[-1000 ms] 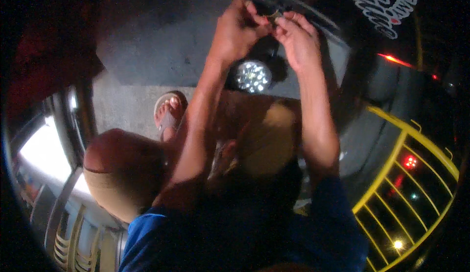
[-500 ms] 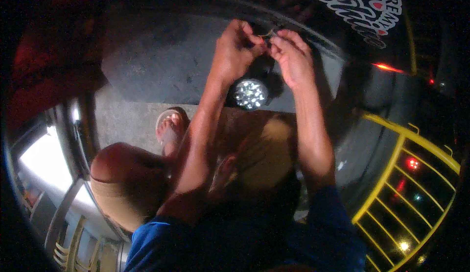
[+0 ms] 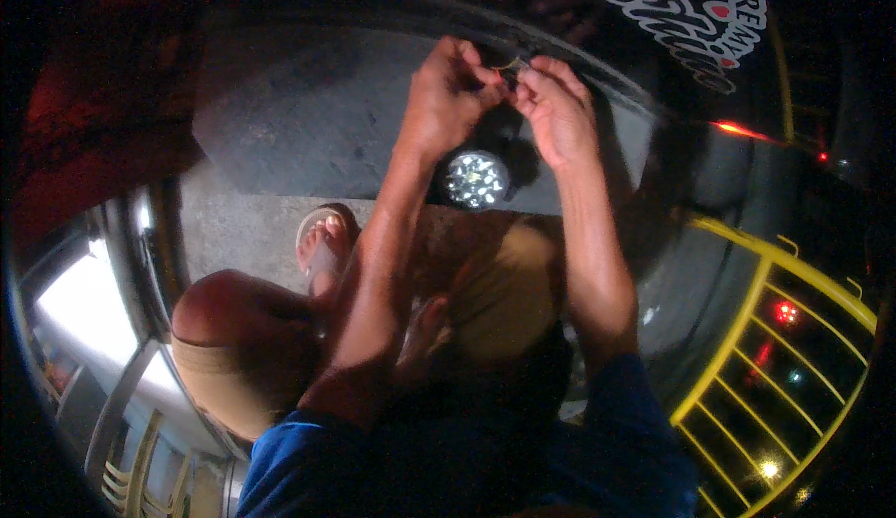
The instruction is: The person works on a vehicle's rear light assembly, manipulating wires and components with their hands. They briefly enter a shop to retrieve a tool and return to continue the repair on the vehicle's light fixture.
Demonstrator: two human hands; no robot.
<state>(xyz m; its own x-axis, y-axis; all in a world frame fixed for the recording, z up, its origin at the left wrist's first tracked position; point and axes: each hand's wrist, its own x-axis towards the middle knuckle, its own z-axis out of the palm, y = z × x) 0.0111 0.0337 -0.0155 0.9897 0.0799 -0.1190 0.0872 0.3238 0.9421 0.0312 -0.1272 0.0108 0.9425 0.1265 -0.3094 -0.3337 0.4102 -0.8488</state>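
Close together at the far side of a dark grey surface, both of my hands pinch at small, thin wires [image 3: 507,68]. A yellowish strand and a reddish bit show between the fingertips. My left hand [image 3: 446,103] is closed, its thumb and forefinger at the reddish end. Facing it, my right hand [image 3: 563,119] is closed too, pinching the other end by a small greyish piece whose kind I cannot make out. Below and between the hands stands a lit round LED lamp [image 3: 477,180], its several bright diodes facing up.
The dark grey panel [image 3: 299,117] lies before me, with a dark curved vehicle body beyond it. My sandalled foot [image 3: 322,243] rests on concrete [image 3: 238,233]. A yellow metal railing [image 3: 719,359] stands at right; a bright white light [image 3: 89,303] glows at left.
Both hands stay in nearly the same place. My right fingertips have shifted very slightly, and a little more of the wires shows between the hands.
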